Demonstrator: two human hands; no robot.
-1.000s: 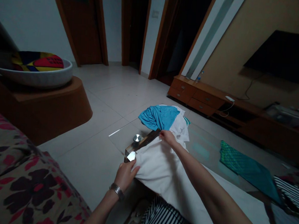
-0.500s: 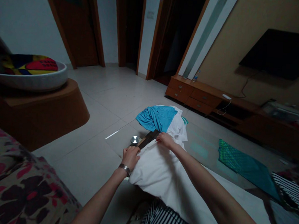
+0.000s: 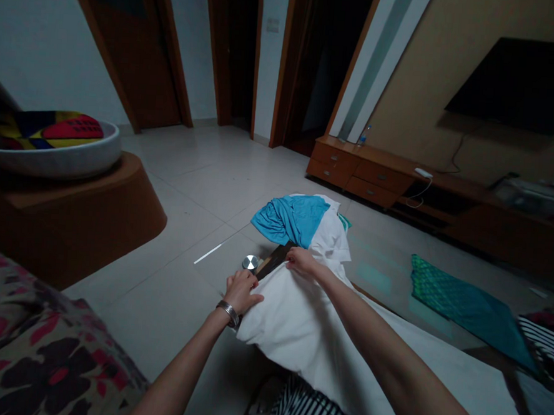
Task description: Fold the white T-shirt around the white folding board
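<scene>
A white garment (image 3: 298,315) is spread over the glass table (image 3: 227,254), running from the middle down to the lower right. At its left corner rests my left hand (image 3: 242,292), wearing a bracelet, with the thumb out flat on the cloth and apart from the fingers. Farther along the same edge, my right hand (image 3: 300,261) pinches the cloth with bent fingers. Just beyond the hands lies a blue garment (image 3: 292,218) heaped with a white cloth (image 3: 329,236). A round metal disc (image 3: 250,263) shows beside my left fingers.
On the right of the table lie a folded teal cloth (image 3: 472,307) and a striped cloth (image 3: 543,343). A flowered sofa (image 3: 52,350) stands at the left, near a white bowl (image 3: 73,157) on a wooden stand (image 3: 132,192). A low cabinet (image 3: 340,164) lines the far wall.
The left thumb has spread away from the fingers onto the white cloth. My right hand keeps its pinch on the edge, nearly in the same place. The view has shifted slightly.
</scene>
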